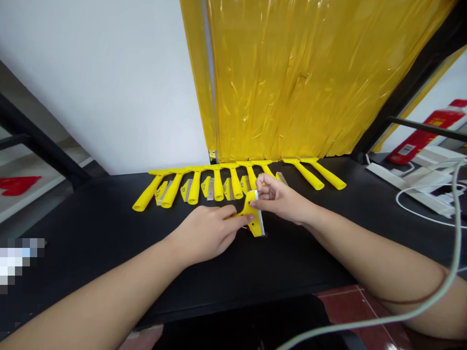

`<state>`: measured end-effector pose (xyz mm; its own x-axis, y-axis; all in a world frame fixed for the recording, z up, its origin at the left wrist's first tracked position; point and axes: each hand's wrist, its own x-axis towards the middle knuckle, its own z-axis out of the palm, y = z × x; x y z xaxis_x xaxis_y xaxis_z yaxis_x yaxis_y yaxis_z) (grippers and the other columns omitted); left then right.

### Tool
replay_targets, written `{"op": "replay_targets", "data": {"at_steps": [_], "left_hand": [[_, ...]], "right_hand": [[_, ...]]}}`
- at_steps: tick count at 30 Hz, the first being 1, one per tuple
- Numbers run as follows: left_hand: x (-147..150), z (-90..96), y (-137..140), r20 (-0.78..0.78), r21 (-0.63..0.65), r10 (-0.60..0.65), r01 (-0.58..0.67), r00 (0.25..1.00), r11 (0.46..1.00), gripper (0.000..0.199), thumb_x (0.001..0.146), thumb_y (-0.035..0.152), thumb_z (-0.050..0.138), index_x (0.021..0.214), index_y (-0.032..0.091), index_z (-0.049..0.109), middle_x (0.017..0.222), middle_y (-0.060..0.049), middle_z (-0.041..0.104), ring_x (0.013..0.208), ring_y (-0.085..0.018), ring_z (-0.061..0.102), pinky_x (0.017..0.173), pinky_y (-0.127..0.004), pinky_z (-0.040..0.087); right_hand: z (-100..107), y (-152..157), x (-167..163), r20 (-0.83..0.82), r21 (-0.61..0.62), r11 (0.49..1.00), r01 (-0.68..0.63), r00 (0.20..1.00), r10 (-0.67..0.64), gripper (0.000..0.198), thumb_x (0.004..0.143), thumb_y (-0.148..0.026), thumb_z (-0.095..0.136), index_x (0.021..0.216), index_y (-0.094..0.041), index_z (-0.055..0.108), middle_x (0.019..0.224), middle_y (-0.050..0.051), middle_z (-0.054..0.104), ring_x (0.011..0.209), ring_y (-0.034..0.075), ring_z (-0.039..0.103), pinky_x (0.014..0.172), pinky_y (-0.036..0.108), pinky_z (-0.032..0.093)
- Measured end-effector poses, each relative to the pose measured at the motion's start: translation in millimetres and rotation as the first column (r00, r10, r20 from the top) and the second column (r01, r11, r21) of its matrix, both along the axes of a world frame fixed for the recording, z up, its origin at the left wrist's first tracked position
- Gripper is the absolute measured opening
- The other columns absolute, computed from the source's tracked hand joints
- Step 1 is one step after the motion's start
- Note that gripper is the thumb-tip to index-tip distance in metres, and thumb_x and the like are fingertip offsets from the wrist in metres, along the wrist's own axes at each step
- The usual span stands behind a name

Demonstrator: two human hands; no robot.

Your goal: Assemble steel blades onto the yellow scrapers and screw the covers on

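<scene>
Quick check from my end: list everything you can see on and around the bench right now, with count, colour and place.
scraper in hand: one, yellow, metal blade, bench centre
row of scrapers: about ten, yellow, back of bench
loose blades: several, silver, between the handles
bench: one, black
plastic curtain: yellow, behind the row
power strips: white, far right
cable: one, pale, right foreground
red package: one, far right
left hand: grips the handle
right hand: pinches the blade end

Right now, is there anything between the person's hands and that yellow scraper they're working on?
No. Both hands are already on it: the left hand grips the yellow scraper by its handle, and the right hand pinches its head end above the black table. The row of scrapers lies behind, out of the way.
</scene>
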<state>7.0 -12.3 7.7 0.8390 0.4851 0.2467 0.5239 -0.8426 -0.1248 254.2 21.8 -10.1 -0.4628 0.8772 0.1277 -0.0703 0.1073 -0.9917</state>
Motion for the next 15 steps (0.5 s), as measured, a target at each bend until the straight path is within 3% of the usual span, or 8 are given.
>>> {"op": "replay_targets", "data": {"at_steps": [5, 10, 13, 15], "left_hand": [[1, -0.7, -2, -0.008, 0.028, -0.011, 0.012, 1.0, 1.0, 0.041, 0.104, 0.021, 0.044, 0.138, 0.028, 0.064, 0.098, -0.003, 0.069, 0.069, -0.016, 0.066, 0.057, -0.03, 0.054], [-1, -0.1, 1, 0.006, -0.023, 0.014, -0.014, 1.0, 1.0, 0.041, 0.104, 0.022, 0.045, 0.139, 0.029, 0.064, 0.098, -0.002, 0.07, 0.071, -0.016, 0.068, 0.059, -0.029, 0.053], [-6, 1.6, 8, 0.053, -0.045, 0.073, -0.071, 0.996, 0.996, 0.04, 0.104, 0.025, 0.046, 0.14, 0.03, 0.063, 0.1, -0.002, 0.072, 0.076, -0.017, 0.07, 0.062, -0.029, 0.054], [-11, 2.2, 14, 0.099, -0.054, 0.122, -0.117, 0.988, 0.992, 0.04, 0.104, 0.026, 0.047, 0.141, 0.031, 0.063, 0.101, -0.002, 0.072, 0.079, -0.017, 0.07, 0.064, -0.03, 0.054]], "right_hand": [[-1, -2, -4, -0.035, -0.074, 0.997, -0.01, 0.999, 0.007, 0.046, 0.076, -0.027, 0.087, 0.093, -0.025, 0.044, 0.077, -0.007, 0.062, 0.069, 0.011, 0.06, 0.065, 0.025, 0.047], [-4, 1, -5, -0.038, -0.086, 0.996, 0.014, 0.999, -0.018, 0.049, 0.074, -0.031, 0.09, 0.096, -0.025, 0.047, 0.079, -0.007, 0.063, 0.069, 0.011, 0.06, 0.065, 0.024, 0.049], [-4, 6, -1, 0.044, -0.104, 0.993, 0.046, 0.998, -0.042, 0.039, 0.081, -0.045, 0.084, 0.095, -0.023, 0.054, 0.078, -0.004, 0.063, 0.068, 0.013, 0.061, 0.065, 0.029, 0.054], [-5, 9, 4, 0.19, -0.019, 0.999, 0.04, 0.981, -0.035, 0.029, 0.089, -0.046, 0.075, 0.09, -0.02, 0.062, 0.076, -0.002, 0.062, 0.066, 0.013, 0.06, 0.063, 0.029, 0.052]]}}
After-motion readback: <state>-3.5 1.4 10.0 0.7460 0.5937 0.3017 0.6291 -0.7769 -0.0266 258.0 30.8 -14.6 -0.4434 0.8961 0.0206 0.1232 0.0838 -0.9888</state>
